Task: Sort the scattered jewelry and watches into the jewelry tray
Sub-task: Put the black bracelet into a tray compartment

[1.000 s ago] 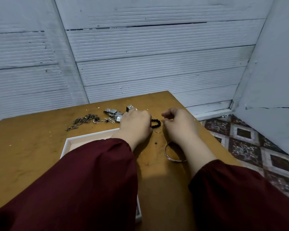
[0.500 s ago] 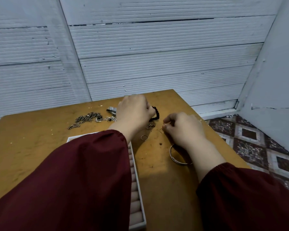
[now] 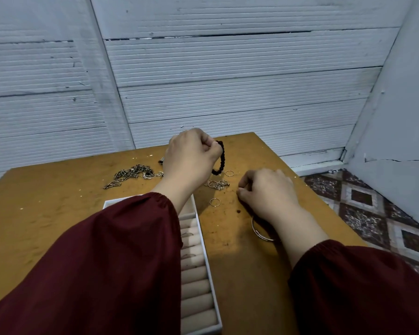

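Item in hand: black beaded bracelet (image 3: pixel 221 157), pinched at its upper end by the curled fingers and thumb of the left hand (image 3: pixel 191 160); the loop hangs below the grip and appears lifted off the table (image 3: pixel 58 213). Just below the grip, on the table: a small cluster of thin rings (image 3: pixel 218 184), with 1 loose ring (image 3: pixel 229 173) beside the bracelet's lower end and 1 more (image 3: pixel 214 202) nearer the person. Right of the grip: the right hand (image 3: pixel 269 189), fingers curled with their tips at the table; whether it pinches anything cannot be told. Under its wrist lies a metal bangle (image 3: pixel 261 232). Left of the grip: a heap of dark chains (image 3: pixel 131 174). Nearer the person than the grip, largely under the left sleeve: the jewelry tray (image 3: pixel 210 274), its padded ring rolls showing. Handling note: the bracelet should probably be carried high enough that the dangling loop clears the rings, brought back over the tray wall, and lowered into a free compartment before letting go, not dropped.
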Tool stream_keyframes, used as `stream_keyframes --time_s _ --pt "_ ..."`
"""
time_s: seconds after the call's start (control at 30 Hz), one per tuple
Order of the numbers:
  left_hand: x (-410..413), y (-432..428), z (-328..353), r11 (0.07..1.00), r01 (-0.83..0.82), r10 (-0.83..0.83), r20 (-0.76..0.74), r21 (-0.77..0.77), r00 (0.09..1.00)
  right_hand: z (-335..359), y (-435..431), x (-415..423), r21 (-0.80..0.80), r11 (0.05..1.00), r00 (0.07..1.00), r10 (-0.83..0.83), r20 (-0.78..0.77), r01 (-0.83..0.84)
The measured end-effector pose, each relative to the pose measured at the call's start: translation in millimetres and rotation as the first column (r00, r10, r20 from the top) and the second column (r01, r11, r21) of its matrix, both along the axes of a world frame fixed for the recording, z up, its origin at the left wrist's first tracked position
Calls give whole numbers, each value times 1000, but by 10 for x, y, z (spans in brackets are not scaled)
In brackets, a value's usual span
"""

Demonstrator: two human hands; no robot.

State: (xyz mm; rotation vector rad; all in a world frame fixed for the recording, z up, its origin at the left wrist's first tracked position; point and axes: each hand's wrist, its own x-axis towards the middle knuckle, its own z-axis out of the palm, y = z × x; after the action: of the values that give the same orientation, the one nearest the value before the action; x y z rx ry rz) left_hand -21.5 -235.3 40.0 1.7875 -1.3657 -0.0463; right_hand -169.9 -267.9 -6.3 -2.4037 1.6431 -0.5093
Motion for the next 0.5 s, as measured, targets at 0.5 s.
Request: stream_keyframes --time_s 0.5 --pt "41 117 20 992 121 -118 -54 45 992 -25 8 9 9 998 993 -62 -105 63"
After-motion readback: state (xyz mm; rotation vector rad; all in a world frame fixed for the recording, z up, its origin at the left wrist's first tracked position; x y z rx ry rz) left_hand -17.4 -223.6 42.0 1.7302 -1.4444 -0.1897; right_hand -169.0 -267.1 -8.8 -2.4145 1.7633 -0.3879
